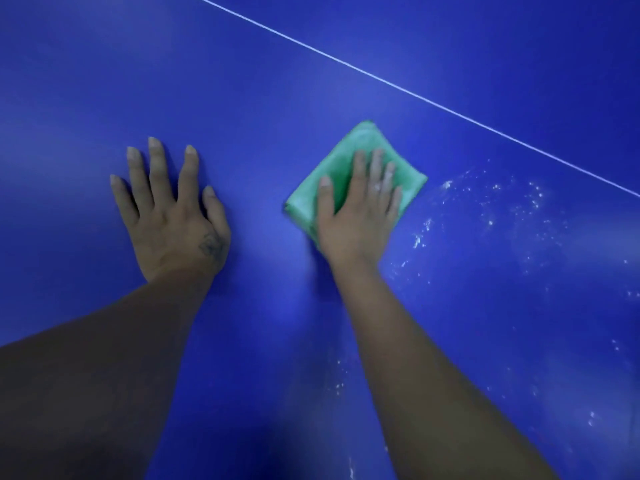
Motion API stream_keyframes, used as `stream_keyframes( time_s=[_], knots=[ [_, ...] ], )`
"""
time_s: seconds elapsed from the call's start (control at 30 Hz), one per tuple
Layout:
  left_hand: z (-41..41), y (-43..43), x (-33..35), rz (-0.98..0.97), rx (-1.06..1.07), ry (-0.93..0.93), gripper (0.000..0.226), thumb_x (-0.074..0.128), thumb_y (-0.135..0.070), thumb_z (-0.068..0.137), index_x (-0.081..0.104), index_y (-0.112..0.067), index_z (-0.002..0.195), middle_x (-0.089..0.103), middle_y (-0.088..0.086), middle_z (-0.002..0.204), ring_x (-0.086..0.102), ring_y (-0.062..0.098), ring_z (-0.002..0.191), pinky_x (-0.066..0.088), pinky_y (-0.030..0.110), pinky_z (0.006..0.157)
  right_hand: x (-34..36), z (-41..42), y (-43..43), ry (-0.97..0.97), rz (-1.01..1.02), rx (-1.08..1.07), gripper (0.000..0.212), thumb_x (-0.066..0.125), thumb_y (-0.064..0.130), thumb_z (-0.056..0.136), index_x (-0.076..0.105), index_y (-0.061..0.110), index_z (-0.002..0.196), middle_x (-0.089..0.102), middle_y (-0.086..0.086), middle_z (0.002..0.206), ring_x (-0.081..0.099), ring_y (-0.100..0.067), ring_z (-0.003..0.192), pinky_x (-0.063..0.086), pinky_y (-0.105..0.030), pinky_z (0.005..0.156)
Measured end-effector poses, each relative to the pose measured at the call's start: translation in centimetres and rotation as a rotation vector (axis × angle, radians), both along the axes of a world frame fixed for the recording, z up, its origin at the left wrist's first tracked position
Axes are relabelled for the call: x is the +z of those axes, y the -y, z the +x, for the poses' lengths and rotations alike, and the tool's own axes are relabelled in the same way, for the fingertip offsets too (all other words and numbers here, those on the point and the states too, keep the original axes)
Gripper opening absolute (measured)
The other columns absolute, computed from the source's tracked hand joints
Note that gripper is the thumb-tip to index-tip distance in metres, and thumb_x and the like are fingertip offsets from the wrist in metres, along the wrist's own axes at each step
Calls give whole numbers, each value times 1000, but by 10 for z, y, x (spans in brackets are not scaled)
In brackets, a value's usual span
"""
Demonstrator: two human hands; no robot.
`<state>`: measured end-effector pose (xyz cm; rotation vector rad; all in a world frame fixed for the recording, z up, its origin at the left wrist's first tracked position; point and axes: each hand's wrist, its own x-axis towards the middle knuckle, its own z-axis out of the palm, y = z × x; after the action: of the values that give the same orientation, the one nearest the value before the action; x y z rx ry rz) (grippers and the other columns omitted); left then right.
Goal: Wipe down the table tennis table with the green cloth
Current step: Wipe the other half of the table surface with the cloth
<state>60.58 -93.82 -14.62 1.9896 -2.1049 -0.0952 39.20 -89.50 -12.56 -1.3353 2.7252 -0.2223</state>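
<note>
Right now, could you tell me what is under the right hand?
The folded green cloth lies under the right hand, flat on the blue table. Whatever is beneath the cloth is covered.

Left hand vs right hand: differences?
The left hand rests directly on the table; the right hand presses the green cloth. The left hand's fingers spread wider than the right hand's. The white specks lie nearer the right hand than the left hand. Both lie flat, palms down.
</note>
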Motion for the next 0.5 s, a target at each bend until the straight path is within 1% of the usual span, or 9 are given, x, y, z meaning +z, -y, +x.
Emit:
stream_keyframes(
  time_s=[0.1, 0.17, 0.23, 0.33, 0.4, 0.47, 0.5],
  knots=[
    [1, 1, 0, 17, -3, -1, 59, 33, -44, 113, 32, -27, 169, 19, 11, 180, 11, 36, 168, 6, 57, 135, 2, 32, -60, -7, 20, 191, 76, 37, 64, 110, 26, 22, 173, 17, 1, 182, 10, -23, 169, 7, -48, 137],
    [1, 1, 0, 35, -1, -18, 60, 33, -44, 112, 31, -27, 170, 17, 11, 180, 9, 36, 168, 5, 59, 135, 4, 22, -89, 19, 48, 253, 79, 38, 64, 109, 21, 22, 174, 15, 5, 182, 7, -21, 169, 7, -48, 137],
    [2, 2, 1, 49, 3, -33, 60, 33, -43, 111, 31, -27, 169, 17, 13, 180, 8, 36, 168, 4, 60, 135, 7, -6, -96, 42, 78, 270, 83, 39, 65, 108, 17, 21, 174, 13, 7, 182, 6, -20, 169, 6, -47, 137],
    [3, 0, 2, 48, 7, -24, 61, 34, -42, 111, 32, -26, 170, 17, 14, 180, 9, 37, 167, 4, 59, 134, 10, -54, -71, 93, 89, 217, 84, 44, 62, 104, 20, 21, 174, 16, 5, 182, 9, -23, 169, 7, -49, 136],
    [3, -1, 3, 52, 3, -7, 61, 34, -42, 111, 32, -26, 170, 17, 14, 180, 8, 37, 168, 4, 59, 134, 8, -72, -48, 117, 67, 151, 78, 46, 57, 106, 26, 21, 172, 16, 5, 182, 9, -22, 169, 6, -49, 136],
    [1, -1, 3, 60, -2, 5, 62, 33, -42, 110, 31, -26, 170, 16, 14, 181, 8, 38, 168, 5, 60, 134, 4, -68, -30, 84, 52, 43, 73, 39, 57, 109, 30, 19, 171, 13, 5, 182, 6, -21, 169, 3, -49, 136],
    [1, 0, 4, 64, -3, 10, 62, 33, -42, 110, 30, -27, 171, 15, 14, 181, 8, 38, 168, 5, 61, 134, 3, -57, -24, 62, 50, -16, 74, 36, 60, 110, 30, 18, 170, 11, 3, 183, 5, -22, 169, 1, -49, 136]
  ],
)
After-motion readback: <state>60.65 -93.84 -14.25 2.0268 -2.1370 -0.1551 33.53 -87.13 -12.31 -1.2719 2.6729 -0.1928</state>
